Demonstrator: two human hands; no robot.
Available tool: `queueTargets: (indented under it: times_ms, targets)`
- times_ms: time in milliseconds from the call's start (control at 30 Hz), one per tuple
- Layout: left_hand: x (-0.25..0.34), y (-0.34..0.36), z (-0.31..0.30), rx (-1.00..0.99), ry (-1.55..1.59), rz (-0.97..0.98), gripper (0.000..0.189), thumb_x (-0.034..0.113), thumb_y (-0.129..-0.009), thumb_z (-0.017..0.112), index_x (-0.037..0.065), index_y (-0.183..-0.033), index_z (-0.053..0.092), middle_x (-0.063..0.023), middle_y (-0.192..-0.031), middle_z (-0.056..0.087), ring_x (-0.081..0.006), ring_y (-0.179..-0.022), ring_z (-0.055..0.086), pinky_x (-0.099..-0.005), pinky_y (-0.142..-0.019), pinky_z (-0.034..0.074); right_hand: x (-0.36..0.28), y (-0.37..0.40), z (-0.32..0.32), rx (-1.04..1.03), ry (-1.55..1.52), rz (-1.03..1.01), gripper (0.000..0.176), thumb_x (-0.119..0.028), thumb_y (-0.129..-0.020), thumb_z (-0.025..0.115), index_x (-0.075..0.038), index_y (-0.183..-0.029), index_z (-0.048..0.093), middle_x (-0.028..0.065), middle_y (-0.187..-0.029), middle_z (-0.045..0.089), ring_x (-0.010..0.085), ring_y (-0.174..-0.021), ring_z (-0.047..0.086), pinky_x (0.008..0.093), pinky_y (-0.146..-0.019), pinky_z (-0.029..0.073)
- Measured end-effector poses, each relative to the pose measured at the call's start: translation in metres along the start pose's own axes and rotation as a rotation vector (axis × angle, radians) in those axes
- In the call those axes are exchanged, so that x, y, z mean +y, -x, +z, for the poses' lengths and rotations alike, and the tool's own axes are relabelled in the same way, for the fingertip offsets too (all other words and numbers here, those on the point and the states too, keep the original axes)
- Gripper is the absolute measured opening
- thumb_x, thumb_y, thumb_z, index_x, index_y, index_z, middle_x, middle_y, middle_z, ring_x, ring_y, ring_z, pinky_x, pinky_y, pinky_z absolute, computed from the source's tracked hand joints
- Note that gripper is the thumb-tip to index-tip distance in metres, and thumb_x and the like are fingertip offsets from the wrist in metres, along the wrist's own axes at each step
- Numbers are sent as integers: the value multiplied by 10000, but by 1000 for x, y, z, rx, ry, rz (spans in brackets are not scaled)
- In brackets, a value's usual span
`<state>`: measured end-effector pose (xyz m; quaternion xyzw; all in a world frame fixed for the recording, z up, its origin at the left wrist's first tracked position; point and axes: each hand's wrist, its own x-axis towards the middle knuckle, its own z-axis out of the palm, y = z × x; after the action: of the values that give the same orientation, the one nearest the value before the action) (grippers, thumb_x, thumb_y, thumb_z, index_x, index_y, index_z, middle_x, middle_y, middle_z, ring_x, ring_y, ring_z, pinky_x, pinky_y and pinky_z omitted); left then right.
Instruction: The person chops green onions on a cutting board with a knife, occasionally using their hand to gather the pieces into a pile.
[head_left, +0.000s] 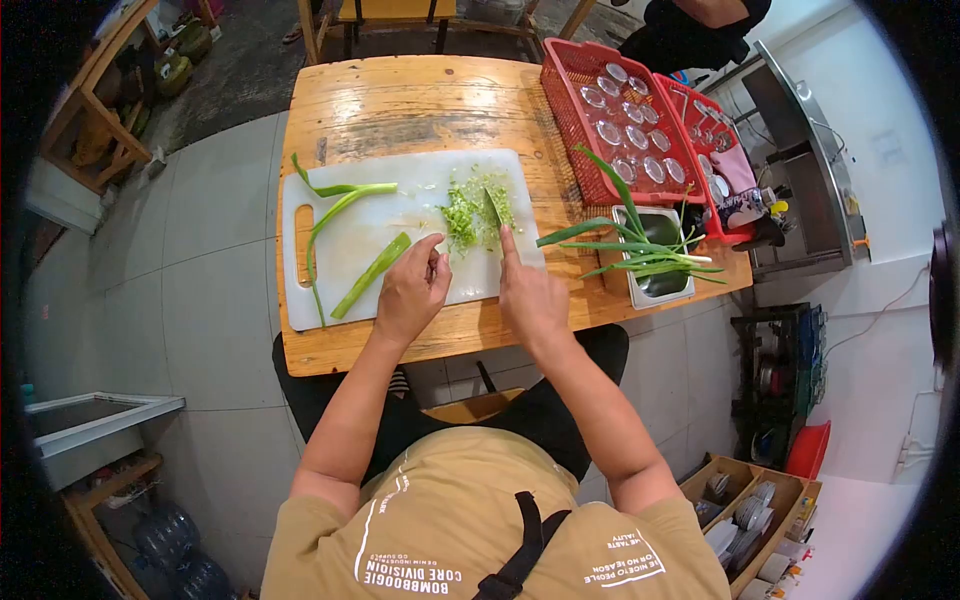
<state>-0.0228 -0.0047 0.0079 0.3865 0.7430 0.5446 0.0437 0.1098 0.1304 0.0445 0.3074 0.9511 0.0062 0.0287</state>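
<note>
A white cutting board lies on the wooden table in front of me. My right hand grips a knife, its index finger stretched along the top. The blade lies amid finely chopped scallion on the board's right half. My left hand rests at the board's near edge, fingers curled; whatever may be inside them is hidden. Right beside it is a thick green stalk, lying slantwise. A whole scallion with bent leaves lies at the board's left, near the handle slot.
To the right, a metal container has long scallions laid across it. Behind it, a red basket holds several upturned glasses, with another red basket alongside. The wooden table has a near edge close to my lap. A person stands at the back right.
</note>
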Motion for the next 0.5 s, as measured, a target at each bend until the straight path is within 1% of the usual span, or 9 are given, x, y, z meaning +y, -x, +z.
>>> queueTargets:
  times_ms: [67,167,233,267,367,433,467,500]
  targets:
    - [0,1,1,3,-1,-6,268,74,-950,678,0,-1205,639,-132,-833,673,-272,-684,653,-395,-668,541,1,3,6,-27,44,13,805,-144,-924,617,-151,-1662,294,139,-717,726,313,-598,709,467,-533,555]
    - [-1,2,2,-15,-25,5,267,73,-951,676,2,-1206,640,-131,-835,675,-272,-687,653,-394,-671,542,2,4,-5,-17,-4,38,808,-147,-920,629,-156,-1660,303,128,-709,724,294,-578,700,459,-532,553]
    - [2,0,0,-14,-2,-23,269,67,-946,677,5,-1206,639,-131,-834,673,-272,-688,652,-396,-672,541,-1,7,-17,-6,-4,12,795,-159,-928,621,-160,-1659,309,126,-697,720,294,-572,698,459,-531,549]
    - [1,-1,0,-8,-3,-22,269,67,-946,677,5,-1206,639,-131,-834,673,-272,-688,652,-396,-672,541,-1,8,-9,-2,-3,8,795,-159,-928,621,-160,-1659,309,126,-697,720,294,-572,698,459,-531,549]
    - [-2,-1,3,3,-1,-13,268,66,-946,676,6,-1204,639,-132,-831,670,-274,-688,652,-398,-673,538,3,6,6,39,8,-35,778,-185,-942,603,-172,-1661,305,138,-707,725,304,-589,708,468,-539,549]
    - [-2,1,3,5,-3,1,265,68,-948,672,6,-1204,639,-135,-831,670,-277,-690,653,-400,-676,537,4,-8,-21,-76,-5,-24,746,-199,-960,579,-133,-1654,311,144,-724,732,319,-614,717,482,-549,551]
    - [-1,2,2,-4,-6,2,265,68,-948,672,6,-1204,639,-135,-831,670,-277,-690,653,-400,-676,537,6,-16,-21,-78,-11,-18,746,-199,-960,579,-133,-1654,311,144,-724,732,319,-614,717,482,-549,551]
    - [1,1,1,-19,-7,-12,265,68,-949,672,3,-1203,640,-137,-829,671,-278,-692,655,-399,-678,538,10,-28,-24,-59,-18,-17,702,-247,-1008,541,-138,-1656,292,162,-738,731,362,-624,704,519,-587,546]
